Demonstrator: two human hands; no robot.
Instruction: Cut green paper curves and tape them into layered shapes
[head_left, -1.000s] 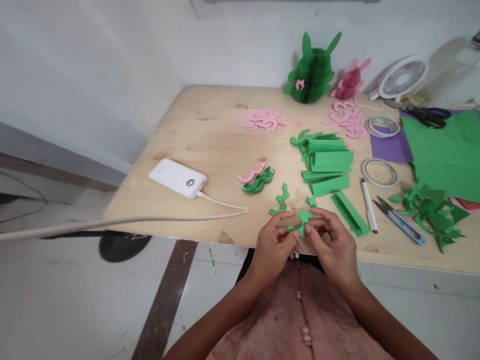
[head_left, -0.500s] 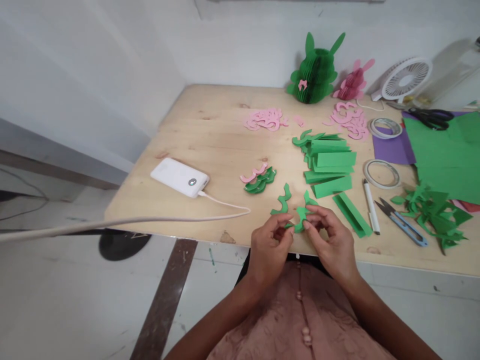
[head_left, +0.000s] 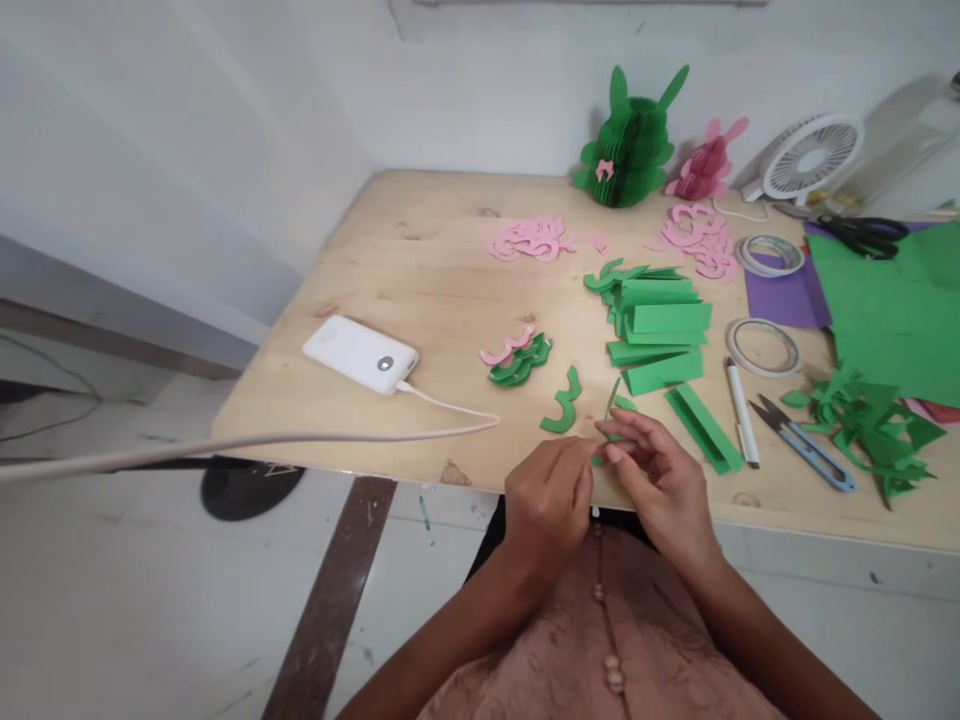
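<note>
My right hand [head_left: 667,490] pinches a wavy green paper cut-out [head_left: 613,395], now turned nearly edge-on and partly hidden by the fingers. Against its lower end, my left hand [head_left: 551,495] is closed with its fingertips touching those of the right; what they grip is hidden. Another wavy green cut-out [head_left: 568,405] lies just beyond the left hand. Farther left are stacked green scalloped strips [head_left: 521,365] with a pink wavy strip [head_left: 499,354] beside them. A folded green paper strip [head_left: 703,430] lies right of my right hand.
Green folded strips [head_left: 664,320] and pink cut-outs [head_left: 532,240] lie farther back. On the right are a marker [head_left: 742,415], thread snips [head_left: 806,442], tape rolls [head_left: 765,348] and green scraps [head_left: 862,420]. A white power bank [head_left: 360,354] with a cable sits left. Paper rabbits [head_left: 630,150] stand behind.
My left hand has rolled over, its back now facing up and its fingers closer to the right hand. The held green cut-out has turned from face-on to nearly edge-on.
</note>
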